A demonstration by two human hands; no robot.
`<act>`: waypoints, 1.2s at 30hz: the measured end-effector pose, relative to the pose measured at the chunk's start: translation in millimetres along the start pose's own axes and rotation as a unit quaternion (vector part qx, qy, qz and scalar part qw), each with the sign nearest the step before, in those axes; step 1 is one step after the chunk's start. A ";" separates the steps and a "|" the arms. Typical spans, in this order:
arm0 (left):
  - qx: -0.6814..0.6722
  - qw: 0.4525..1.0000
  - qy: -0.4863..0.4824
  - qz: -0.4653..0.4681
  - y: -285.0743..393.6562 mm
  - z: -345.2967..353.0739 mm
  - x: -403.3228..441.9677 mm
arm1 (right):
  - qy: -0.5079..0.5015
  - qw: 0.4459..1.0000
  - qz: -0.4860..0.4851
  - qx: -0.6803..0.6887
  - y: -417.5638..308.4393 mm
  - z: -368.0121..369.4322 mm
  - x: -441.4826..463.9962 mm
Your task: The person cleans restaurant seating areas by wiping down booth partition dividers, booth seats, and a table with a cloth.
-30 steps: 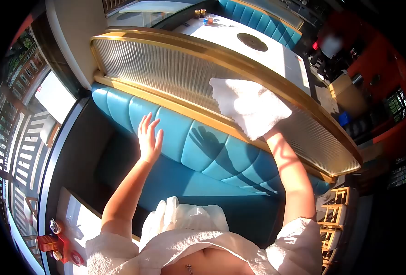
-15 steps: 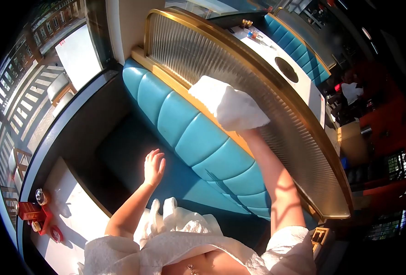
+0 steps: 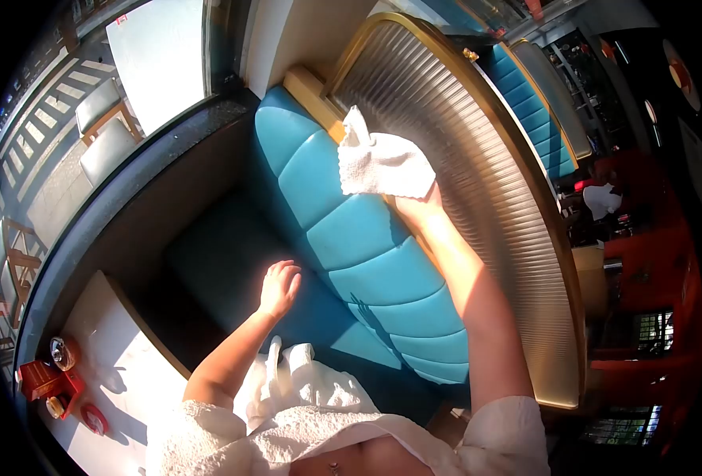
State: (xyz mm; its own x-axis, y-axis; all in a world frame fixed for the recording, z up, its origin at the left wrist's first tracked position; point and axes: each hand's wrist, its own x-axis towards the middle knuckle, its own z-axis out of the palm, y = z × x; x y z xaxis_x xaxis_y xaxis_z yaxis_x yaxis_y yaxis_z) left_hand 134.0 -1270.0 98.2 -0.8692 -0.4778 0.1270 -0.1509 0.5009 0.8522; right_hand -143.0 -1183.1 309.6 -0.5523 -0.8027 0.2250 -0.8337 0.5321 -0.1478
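Observation:
My right hand [image 3: 418,208] grips a white cloth [image 3: 386,166], which covers most of its fingers. The cloth lies against the wooden ledge [image 3: 333,125] between the blue padded backrest [image 3: 359,230] and the ribbed glass partition [image 3: 446,135]. One corner of the cloth sticks up. Above the dark blue bench seat [image 3: 307,321], my left hand [image 3: 280,287] hovers with loosely bent fingers somewhat apart and nothing in them.
A marble-look table [image 3: 109,341] stands at the lower left, carrying a red caddy [image 3: 49,385] and a glass jar [image 3: 63,353]. The partition has a brass frame [image 3: 553,238]. A window ledge [image 3: 141,159] curves along the left. Another blue booth [image 3: 529,103] lies beyond the partition.
The view has shifted, with the backrest and partition appearing further right. My right hand has moved the cloth along the ledge toward the window end. My left hand stays over the seat.

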 end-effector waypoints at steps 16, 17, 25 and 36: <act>0.032 0.990 0.082 -0.110 -68.0 -58.0 -51.4 | 0.103 0.984 0.065 -0.132 -50.4 101.3 60.4; 0.036 0.992 0.064 -0.098 -67.3 -57.0 -51.5 | 0.173 0.970 0.044 -0.167 -42.6 99.3 43.1; 0.019 0.999 -0.035 -0.015 -23.1 -11.8 -17.4 | 0.264 0.949 0.136 -0.107 37.2 30.4 -169.6; -0.022 0.977 -0.190 0.089 50.6 89.8 -38.0 | 0.227 0.863 0.349 -0.288 150.5 -31.8 -472.6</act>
State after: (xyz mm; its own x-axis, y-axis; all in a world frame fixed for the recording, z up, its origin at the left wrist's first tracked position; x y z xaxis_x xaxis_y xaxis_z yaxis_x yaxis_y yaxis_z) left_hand 117.1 -1161.7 90.9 -0.9932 -0.0788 0.0855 0.0327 0.5158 0.8561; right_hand -7.4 -715.1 211.6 -0.7534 -0.1149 0.6474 -0.0878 0.9934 0.0741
